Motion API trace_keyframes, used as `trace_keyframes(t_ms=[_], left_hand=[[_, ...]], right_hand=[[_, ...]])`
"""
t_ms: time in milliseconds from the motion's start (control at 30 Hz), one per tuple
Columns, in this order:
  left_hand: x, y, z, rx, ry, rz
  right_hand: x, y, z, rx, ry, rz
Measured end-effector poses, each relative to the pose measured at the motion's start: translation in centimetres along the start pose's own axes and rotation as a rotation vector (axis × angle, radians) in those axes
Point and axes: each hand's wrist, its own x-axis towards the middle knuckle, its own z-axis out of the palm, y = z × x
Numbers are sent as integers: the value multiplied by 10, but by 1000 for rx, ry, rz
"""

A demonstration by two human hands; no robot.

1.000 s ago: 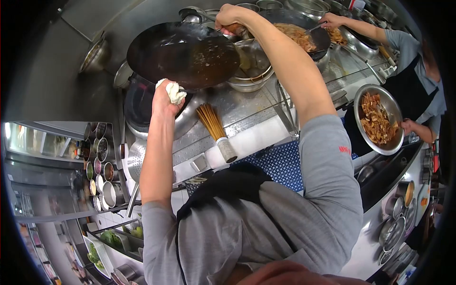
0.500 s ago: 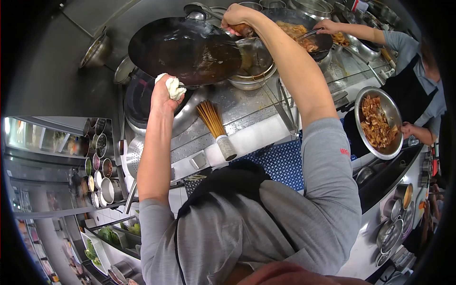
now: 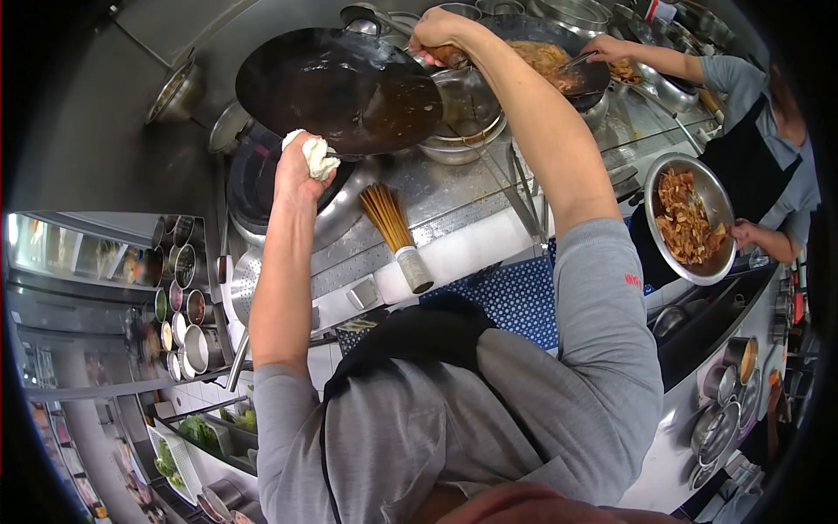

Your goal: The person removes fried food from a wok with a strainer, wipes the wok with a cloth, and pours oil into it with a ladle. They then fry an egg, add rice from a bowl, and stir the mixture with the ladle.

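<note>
My left hand (image 3: pixel 299 172) is closed on a folded white cloth (image 3: pixel 319 158) at the near edge of a dark wok (image 3: pixel 305 79). The wok is tilted to the right, its inside wet and shiny with some brown liquid. Its right rim is over a wire strainer (image 3: pixel 467 100) that rests on a steel pot (image 3: pixel 454 154). Farther up, my right hand (image 3: pixel 434 33) is wrapped around the brown wooden handle (image 3: pixel 450 58) of a ladle, whose metal end points up and left behind the wok.
A bamboo wok brush (image 3: pixel 394 231) lies on the stove edge, near a perforated skimmer (image 3: pixel 247 284). To the right, a co-worker's hand (image 3: pixel 606 48) works food in another wok (image 3: pixel 546 65). The co-worker's other hand holds a steel bowl (image 3: pixel 726 205) of sliced food.
The co-worker's bowl has shifted slightly left and tipped a little. Food in the co-worker's wok has moved. My hands and wok are almost still.
</note>
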Motion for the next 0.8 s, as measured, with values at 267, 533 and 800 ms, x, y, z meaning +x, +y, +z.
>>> trace_keyframes(t_ms=[267,533,800], left_hand=[[2,-2,0,-12,-14,34],[1,0,6,22,7,46],[-3,1,11,39,25,75]], right_hand=[[-12,-8,-1,-105,28,8],[-10,1,-4,-99,60,-1],[-18,2,-5,-95,83,42]])
